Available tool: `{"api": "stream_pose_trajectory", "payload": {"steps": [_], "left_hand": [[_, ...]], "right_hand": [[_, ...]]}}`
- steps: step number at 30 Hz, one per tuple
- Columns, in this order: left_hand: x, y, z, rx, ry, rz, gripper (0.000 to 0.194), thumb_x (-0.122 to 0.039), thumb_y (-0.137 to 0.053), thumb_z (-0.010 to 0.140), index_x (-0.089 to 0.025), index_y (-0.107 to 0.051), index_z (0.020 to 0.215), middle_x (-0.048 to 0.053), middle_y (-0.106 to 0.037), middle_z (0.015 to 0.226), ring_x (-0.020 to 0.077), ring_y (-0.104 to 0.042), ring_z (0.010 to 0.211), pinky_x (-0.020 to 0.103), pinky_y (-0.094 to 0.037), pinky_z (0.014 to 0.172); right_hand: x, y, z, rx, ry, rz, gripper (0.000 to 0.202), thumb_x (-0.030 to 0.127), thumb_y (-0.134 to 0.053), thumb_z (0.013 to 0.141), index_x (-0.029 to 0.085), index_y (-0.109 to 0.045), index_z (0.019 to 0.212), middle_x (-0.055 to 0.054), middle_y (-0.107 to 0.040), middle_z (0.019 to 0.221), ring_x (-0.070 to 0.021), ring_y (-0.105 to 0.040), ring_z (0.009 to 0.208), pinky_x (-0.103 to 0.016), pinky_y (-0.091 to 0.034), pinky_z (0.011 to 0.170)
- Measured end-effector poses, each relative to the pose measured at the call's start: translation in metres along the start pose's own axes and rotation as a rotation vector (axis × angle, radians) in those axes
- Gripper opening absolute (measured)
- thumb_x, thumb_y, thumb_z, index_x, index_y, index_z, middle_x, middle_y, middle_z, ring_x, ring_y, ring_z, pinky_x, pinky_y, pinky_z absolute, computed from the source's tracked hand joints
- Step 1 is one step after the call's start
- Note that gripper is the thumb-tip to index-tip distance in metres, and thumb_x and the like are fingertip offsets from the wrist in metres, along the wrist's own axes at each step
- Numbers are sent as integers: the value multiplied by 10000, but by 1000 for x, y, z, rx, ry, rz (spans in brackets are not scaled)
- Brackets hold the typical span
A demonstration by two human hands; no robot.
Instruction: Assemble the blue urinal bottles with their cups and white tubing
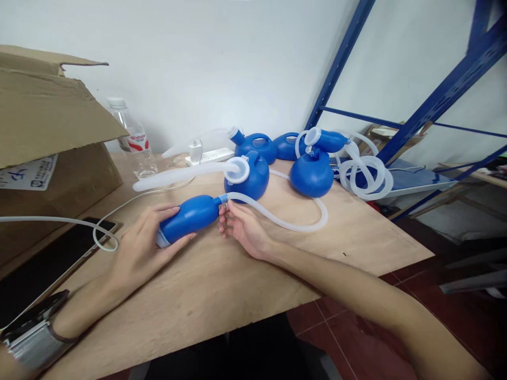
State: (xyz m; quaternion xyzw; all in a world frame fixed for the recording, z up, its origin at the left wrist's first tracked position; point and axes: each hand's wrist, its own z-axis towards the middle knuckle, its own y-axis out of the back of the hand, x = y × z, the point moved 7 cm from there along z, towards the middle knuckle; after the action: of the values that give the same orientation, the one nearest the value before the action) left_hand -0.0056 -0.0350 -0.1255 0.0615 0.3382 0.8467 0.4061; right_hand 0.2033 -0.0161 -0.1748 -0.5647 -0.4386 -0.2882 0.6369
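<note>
A: Where's the bulb relative to the hands?
B: Blue squeeze bulb (189, 217) lies on the plywood table (348, 232), long axis left-right. Left hand (144, 245) wraps its butt end; right hand (245, 227) pinches the clear hose (293, 226) joint at the nozzle, closer to it.
A: Any text?
B: Red label on the water bottle (132, 140), unreadable. Carton (47, 132) sticker too blurred.

One head-worn camera looks forward and down, close over the wooden table (222, 285), facing the white wall (222, 63).
</note>
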Motion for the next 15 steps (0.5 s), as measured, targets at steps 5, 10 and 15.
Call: {"api": "stream_pose_trajectory", "payload": {"steps": [5, 10, 15], "left_hand": [[1, -2, -1, 20, -6, 9, 466, -553, -737, 1002, -222, -621, 1310, 119, -749, 1276, 307, -782, 1079, 397, -627, 860], [-2, -1, -2, 11, -34, 8, 442, -492, -759, 1000, -230, -613, 1325, 116, -746, 1298, 306, -780, 1092, 401, -630, 882], [0, 1, -3, 8, -43, -5, 422, -456, -778, 991, -235, -608, 1308, 117, -740, 1289, 305, -779, 1099, 398, -632, 891]], "right_hand": [[-3, -6, 0, 11, -8, 22, 449, 601, -783, 916, 228, -546, 838, 60, -509, 684, -105, -457, 575, -264, -341, 561], [-4, -13, -3, 29, -62, 128, 435, 519, -761, 965, 231, -476, 804, 113, -323, 622, -67, -208, 508, -240, -176, 497], [1, -9, -3, 37, -71, 96, 444, 507, -761, 977, 226, -478, 782, 115, -296, 614, -67, -172, 519, -240, -159, 499]]}}
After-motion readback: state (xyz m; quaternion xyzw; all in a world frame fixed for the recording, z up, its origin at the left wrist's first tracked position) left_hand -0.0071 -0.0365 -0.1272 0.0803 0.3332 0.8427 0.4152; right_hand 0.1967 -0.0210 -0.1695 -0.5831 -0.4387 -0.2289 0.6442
